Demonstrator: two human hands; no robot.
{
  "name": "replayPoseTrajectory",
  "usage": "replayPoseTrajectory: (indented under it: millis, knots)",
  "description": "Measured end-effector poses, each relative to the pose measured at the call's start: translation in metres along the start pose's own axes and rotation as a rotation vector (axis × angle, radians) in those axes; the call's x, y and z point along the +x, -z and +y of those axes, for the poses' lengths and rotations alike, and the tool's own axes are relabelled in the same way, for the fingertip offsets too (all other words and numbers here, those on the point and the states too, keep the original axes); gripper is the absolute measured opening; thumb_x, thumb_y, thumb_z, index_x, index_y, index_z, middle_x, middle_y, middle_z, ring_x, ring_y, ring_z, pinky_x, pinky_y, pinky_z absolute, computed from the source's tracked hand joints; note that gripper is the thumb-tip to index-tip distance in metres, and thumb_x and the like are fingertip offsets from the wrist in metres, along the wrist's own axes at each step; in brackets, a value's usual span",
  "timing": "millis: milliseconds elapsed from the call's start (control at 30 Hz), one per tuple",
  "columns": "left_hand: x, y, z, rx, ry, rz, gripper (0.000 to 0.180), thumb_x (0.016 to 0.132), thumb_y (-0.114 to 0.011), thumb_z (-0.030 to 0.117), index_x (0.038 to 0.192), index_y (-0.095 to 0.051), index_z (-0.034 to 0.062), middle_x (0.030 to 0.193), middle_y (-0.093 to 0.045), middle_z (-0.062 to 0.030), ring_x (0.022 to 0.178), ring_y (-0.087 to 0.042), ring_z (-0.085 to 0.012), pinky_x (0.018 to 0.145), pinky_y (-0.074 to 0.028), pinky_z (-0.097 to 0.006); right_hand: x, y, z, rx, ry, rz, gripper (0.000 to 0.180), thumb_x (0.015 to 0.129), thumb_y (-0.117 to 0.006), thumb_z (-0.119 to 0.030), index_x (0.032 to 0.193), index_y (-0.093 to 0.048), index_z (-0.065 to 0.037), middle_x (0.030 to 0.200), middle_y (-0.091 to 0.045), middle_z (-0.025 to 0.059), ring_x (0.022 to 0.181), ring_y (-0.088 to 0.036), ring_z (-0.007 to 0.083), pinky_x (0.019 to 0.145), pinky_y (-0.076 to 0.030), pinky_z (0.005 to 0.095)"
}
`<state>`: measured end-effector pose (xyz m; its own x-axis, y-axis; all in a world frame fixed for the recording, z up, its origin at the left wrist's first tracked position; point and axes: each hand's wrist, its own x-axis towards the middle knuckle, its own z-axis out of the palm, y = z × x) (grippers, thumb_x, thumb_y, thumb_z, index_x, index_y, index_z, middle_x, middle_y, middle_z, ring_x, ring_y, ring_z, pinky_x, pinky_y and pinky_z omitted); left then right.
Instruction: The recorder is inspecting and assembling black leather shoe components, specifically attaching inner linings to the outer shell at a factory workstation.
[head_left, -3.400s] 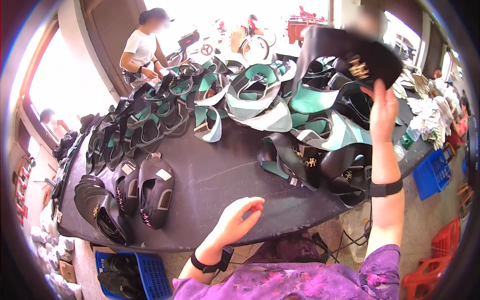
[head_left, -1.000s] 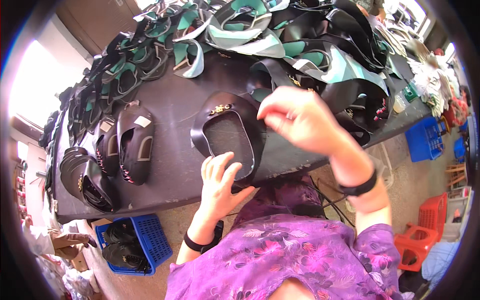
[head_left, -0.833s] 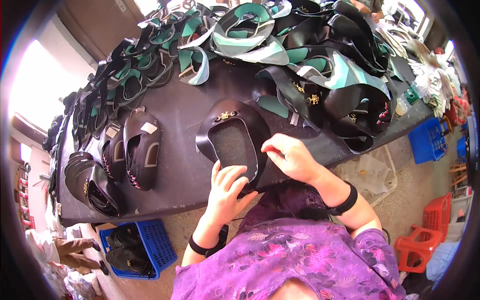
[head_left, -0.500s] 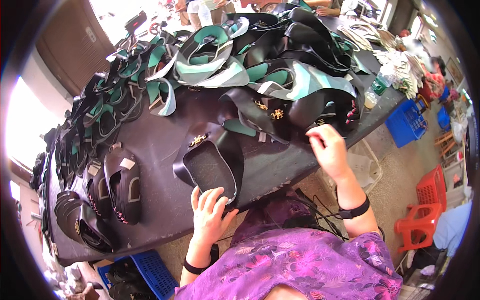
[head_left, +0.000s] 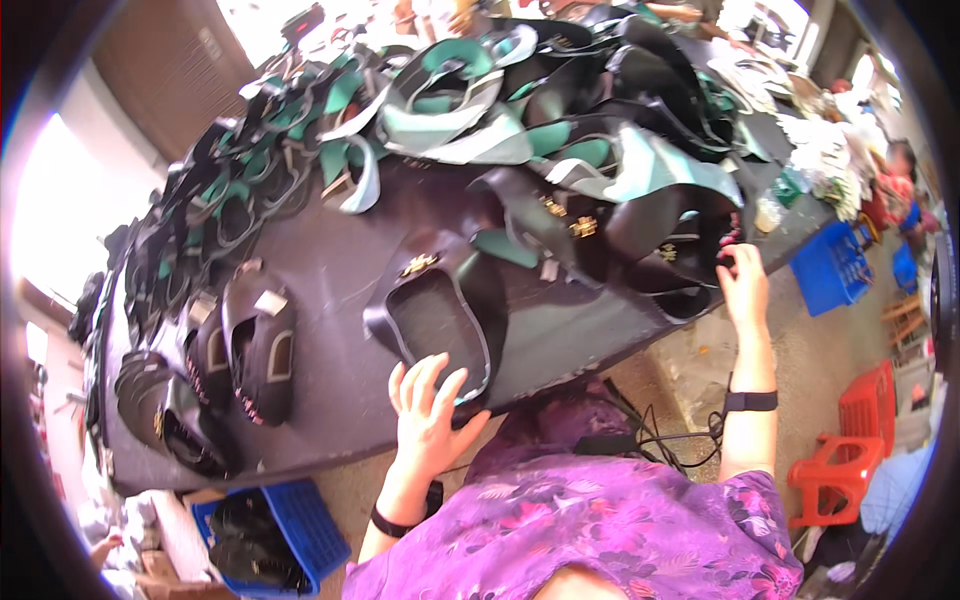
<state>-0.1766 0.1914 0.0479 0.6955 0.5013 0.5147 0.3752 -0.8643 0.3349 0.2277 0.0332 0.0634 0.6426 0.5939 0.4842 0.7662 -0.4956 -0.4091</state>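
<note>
Fingers (head_left: 425, 375) of the left hand (head_left: 428, 425) lie spread flat on the black shoe upper (head_left: 440, 315) at the counter (head_left: 330, 280) edge, as before. Right hand (head_left: 743, 285) has swung out to the pile (head_left: 650, 230), fingers curling onto another piece.

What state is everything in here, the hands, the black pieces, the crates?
Left hand: open, flat on the shoe upper's near edge.
Right hand: reaching into the pile, fingers curled on a black piece.
Shoe upper: lying flat, alone.
Pile of uppers: heaped, tangled.
Blue crate: filled with dark pieces.
</note>
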Motion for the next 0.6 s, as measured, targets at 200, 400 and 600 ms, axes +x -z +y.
replayPoseTrajectory:
  millis: [200, 400, 600]
  knots:
    - [-0.006, 0.004, -0.001, 0.06, -0.023, 0.068, 0.051, 0.054, -0.076, 0.021, 0.099, -0.055, 0.0097, 0.115, -0.047, -0.0114, 0.108, -0.044, -0.0279, 0.099, -0.021, -0.048, 0.0, -0.019, 0.017, -0.117, 0.121, 0.131, 0.03, 0.068, -0.063, 0.001, 0.096, -0.055, -0.006, 0.097, -0.053, 0.0087, 0.084, -0.056, 0.0278, 0.072, -0.046, 0.034]
    - [-0.006, 0.006, 0.002, 0.055, -0.018, 0.073, 0.047, 0.054, -0.075, 0.019, 0.097, -0.056, 0.0094, 0.114, -0.048, -0.0106, 0.106, -0.045, -0.0279, 0.098, -0.024, -0.047, -0.007, -0.016, 0.012, -0.204, 0.281, 0.209, 0.031, 0.069, -0.062, -0.002, 0.098, -0.056, -0.008, 0.101, -0.053, 0.0083, 0.083, -0.057, 0.0288, 0.071, -0.046, 0.0352]
    - [-0.01, 0.008, 0.001, 0.065, -0.001, 0.078, 0.049, 0.051, -0.075, 0.014, 0.096, -0.056, 0.0082, 0.113, -0.049, -0.0114, 0.107, -0.046, -0.0283, 0.097, -0.025, -0.049, -0.013, -0.016, 0.011, -0.194, 0.273, 0.241, 0.03, 0.066, -0.065, -0.003, 0.094, -0.056, -0.009, 0.092, -0.052, 0.0089, 0.078, -0.055, 0.0289, 0.066, -0.045, 0.0365]
